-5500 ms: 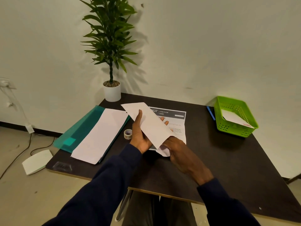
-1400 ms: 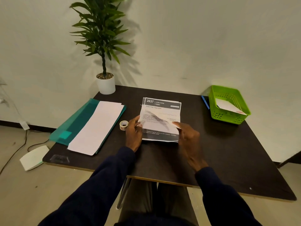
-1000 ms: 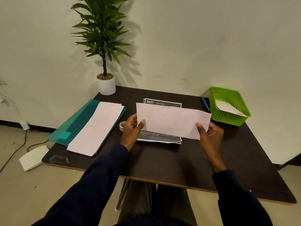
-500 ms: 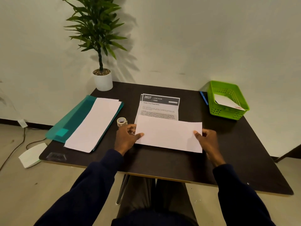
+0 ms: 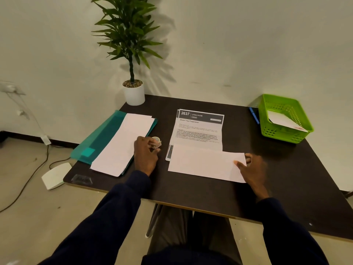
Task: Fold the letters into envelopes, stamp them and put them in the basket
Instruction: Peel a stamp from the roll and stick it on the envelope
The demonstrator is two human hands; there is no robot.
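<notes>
dim warm indoor light, we see the plant (image 5: 128, 35) casting a soft feathery shadow rightward on the wall (image 5: 229, 44), the dark surface (image 5: 200, 194) reads nearly black, we find slight motion blur on the right hand (image 5: 252, 169), wide-angle bending toward the edges

Plain off-white wall (image 5: 229, 44) behind, with a few faint smudges. Dark matt table (image 5: 191, 192) set against it, a pale edge strip along the near side and one thin metal leg (image 5: 152, 220) showing underneath. Potted plant (image 5: 128, 35) in a white pot (image 5: 134, 94) on the table's far left corner, casting a soft leaf shadow on the wall (it falls to the right of the leaves). Floor (image 5: 38, 217) smooth and beige. Dark skirting board (image 5: 28, 137) along the wall's foot at left. Wall socket (image 5: 9, 87) far left, blurred. Black cable (image 5: 24, 186) trails over the floor near a flat white box (image 5: 55, 175) lying just beside the table's left corner.
</notes>
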